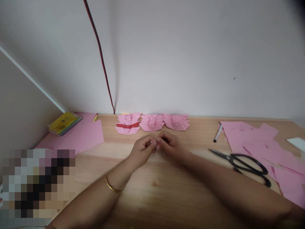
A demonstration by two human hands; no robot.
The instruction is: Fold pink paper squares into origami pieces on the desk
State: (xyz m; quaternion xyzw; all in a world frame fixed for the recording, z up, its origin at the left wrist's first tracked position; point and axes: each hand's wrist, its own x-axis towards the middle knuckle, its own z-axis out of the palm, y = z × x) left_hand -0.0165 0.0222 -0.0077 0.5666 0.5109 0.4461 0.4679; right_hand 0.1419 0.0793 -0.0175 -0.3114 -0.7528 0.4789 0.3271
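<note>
A small piece of pink paper (pixel 158 146) is pinched between my two hands over the middle of the table, mostly hidden by the fingers. My left hand (pixel 142 149) has its thumb and fingertips closed on the paper's left side. From the right, my right hand (pixel 172 147) grips the same piece, its fingertips almost touching those of the left. Just beyond the hands, folded pink paper shapes (pixel 152 123) lie in a row along the wall, the leftmost stack (pixel 128 127) showing a red strip.
At the right lie black-handled scissors (pixel 249 163), a white marker (pixel 218 133) and loose pink sheets (pixel 267 143). More pink paper (pixel 90 136) is at the left under a yellow packet (pixel 64 123). A dark red cord (pixel 101 54) hangs down the wall behind the table (pixel 147 187).
</note>
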